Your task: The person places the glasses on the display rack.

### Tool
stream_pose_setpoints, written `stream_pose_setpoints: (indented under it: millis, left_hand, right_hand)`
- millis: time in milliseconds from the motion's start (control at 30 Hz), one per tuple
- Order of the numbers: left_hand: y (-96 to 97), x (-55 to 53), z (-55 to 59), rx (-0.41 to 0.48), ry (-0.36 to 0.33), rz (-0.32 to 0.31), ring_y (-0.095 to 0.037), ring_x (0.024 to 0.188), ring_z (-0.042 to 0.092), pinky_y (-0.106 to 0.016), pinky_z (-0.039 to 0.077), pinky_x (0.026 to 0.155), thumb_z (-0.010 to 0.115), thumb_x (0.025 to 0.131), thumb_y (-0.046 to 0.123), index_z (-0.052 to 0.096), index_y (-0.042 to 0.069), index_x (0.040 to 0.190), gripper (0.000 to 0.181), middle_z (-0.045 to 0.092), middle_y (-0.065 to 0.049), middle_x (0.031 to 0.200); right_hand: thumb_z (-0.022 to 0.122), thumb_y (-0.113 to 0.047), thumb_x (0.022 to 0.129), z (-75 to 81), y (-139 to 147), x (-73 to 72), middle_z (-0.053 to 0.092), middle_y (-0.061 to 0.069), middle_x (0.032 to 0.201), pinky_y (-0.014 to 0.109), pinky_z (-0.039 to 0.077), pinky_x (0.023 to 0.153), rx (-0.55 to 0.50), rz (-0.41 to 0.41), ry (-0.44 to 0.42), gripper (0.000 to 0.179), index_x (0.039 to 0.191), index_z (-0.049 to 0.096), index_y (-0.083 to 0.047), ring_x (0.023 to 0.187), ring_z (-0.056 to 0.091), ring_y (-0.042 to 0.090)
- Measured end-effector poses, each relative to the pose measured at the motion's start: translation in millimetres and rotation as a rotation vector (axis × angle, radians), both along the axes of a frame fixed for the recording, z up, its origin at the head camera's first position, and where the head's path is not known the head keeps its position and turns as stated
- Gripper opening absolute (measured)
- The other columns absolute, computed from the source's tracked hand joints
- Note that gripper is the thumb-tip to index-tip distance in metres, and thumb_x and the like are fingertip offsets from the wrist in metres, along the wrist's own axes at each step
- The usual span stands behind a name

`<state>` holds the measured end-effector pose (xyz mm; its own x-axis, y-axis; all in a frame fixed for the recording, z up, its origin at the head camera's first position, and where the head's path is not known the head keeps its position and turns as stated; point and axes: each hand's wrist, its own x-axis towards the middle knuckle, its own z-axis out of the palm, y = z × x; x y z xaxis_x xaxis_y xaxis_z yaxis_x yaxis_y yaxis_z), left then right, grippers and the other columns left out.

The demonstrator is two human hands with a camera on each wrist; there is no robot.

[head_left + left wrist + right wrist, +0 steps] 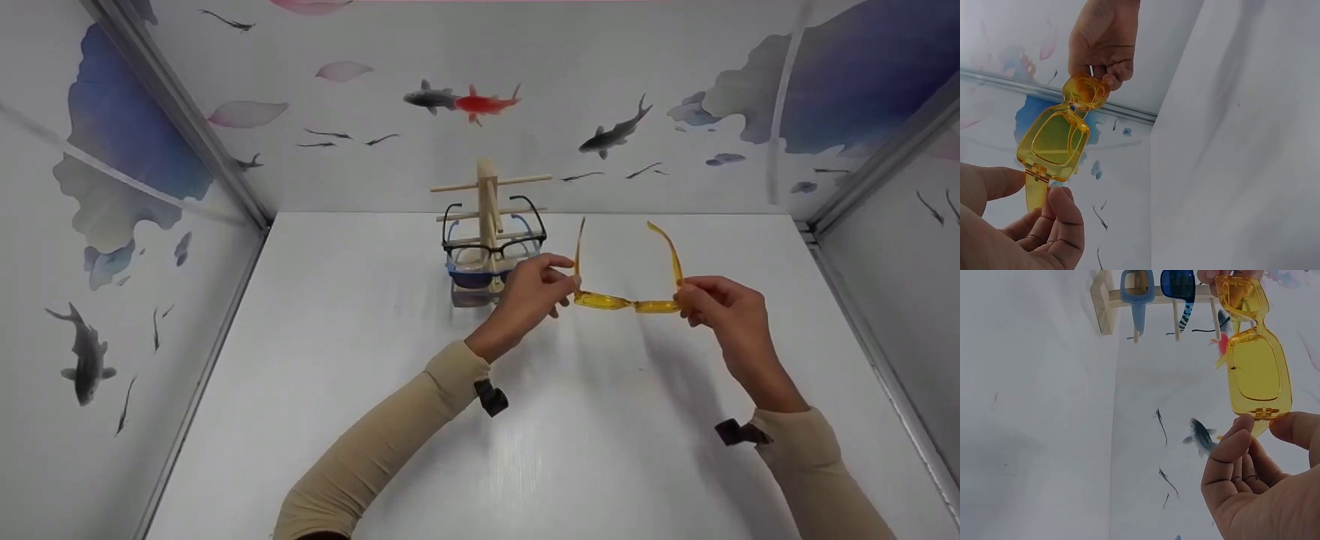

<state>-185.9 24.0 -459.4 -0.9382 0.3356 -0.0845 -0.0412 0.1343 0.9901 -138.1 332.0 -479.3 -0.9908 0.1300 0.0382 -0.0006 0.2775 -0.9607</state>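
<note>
A pair of yellow see-through glasses (604,301) is held above the white table, its temples unfolded and pointing away from me. My left hand (529,296) pinches the left temple near the hinge, thumb on one side and fingers on the other in the left wrist view. At the opposite end, my right hand (727,311) grips the right hinge area between thumb and fingers. The yellow lenses (1255,371) show up close in the right wrist view. Just beyond my left hand stands a wooden glasses rack (488,195), partly covered by that hand.
On the rack hang black-framed glasses (450,246), with blue sunglasses (471,280) and a greyish pair (469,298) below. Its upper pegs (454,188) stick out sideways. White walls (525,45) painted with fish enclose the table (315,315) at the back and sides.
</note>
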Motion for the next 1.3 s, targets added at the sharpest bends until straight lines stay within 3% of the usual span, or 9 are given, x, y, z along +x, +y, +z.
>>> stream_pose_setpoints:
  millis: [267, 567, 833, 1033, 1300]
  left_hand:
    - [-0.9, 0.7, 12.9, 0.023, 0.027, -0.006, -0.017, 0.084, 0.071, -0.026, 0.059, 0.069, 0.072, 0.109, 0.018, 0.069, 0.005, 0.139, 0.033, 0.078, -0.003, 0.104]
    - [-4.6, 2.7, 23.2, 0.013, 0.068, -0.024, -0.017, 0.083, 0.07, -0.027, 0.059, 0.068, 0.072, 0.109, 0.019, 0.068, 0.005, 0.141, 0.035, 0.078, -0.004, 0.105]
    - [-13.2, 5.3, 37.0, -0.003, 0.095, -0.017, -0.017, 0.084, 0.07, -0.03, 0.06, 0.069, 0.072, 0.108, 0.019, 0.068, 0.005, 0.142, 0.037, 0.079, -0.005, 0.105]
    - [-19.6, 6.4, 46.8, -0.006, 0.117, 0.007, -0.017, 0.083, 0.07, -0.038, 0.062, 0.074, 0.073, 0.108, 0.019, 0.068, 0.006, 0.142, 0.037, 0.078, -0.005, 0.105]
    - [-28.1, 8.5, 56.6, 0.018, 0.099, 0.016, -0.017, 0.084, 0.067, -0.025, 0.056, 0.067, 0.071, 0.109, 0.019, 0.068, 0.006, 0.142, 0.036, 0.077, -0.004, 0.106]
  right_hand:
    - [0.079, -0.022, 0.105, 9.7, 0, 0.8, 0.078, 0.006, 0.098, 0.022, 0.062, 0.073, -0.088, 0.006, 0.028, 0.037, 0.125, 0.073, 0.009, 0.082, 0.07, 0.016]
    - [0.077, -0.02, 0.106, 16.2, -2, 2.5, 0.077, 0.005, 0.097, 0.022, 0.061, 0.073, -0.097, 0.012, 0.049, 0.027, 0.122, 0.076, 0.003, 0.081, 0.069, 0.016]
    - [0.077, -0.018, 0.106, 28.9, -8, 0.7, 0.077, 0.008, 0.099, 0.022, 0.061, 0.073, -0.114, 0.043, 0.087, 0.031, 0.123, 0.074, 0.008, 0.081, 0.069, 0.017]
    - [0.076, -0.018, 0.106, 36.7, -15, -3.4, 0.077, 0.007, 0.099, 0.022, 0.061, 0.072, -0.084, 0.059, 0.105, 0.034, 0.124, 0.072, 0.011, 0.08, 0.069, 0.016]
    - [0.075, -0.018, 0.107, 46.5, -22, -7.5, 0.078, 0.009, 0.1, 0.022, 0.061, 0.072, -0.068, 0.073, 0.135, 0.028, 0.121, 0.075, 0.007, 0.081, 0.07, 0.018]
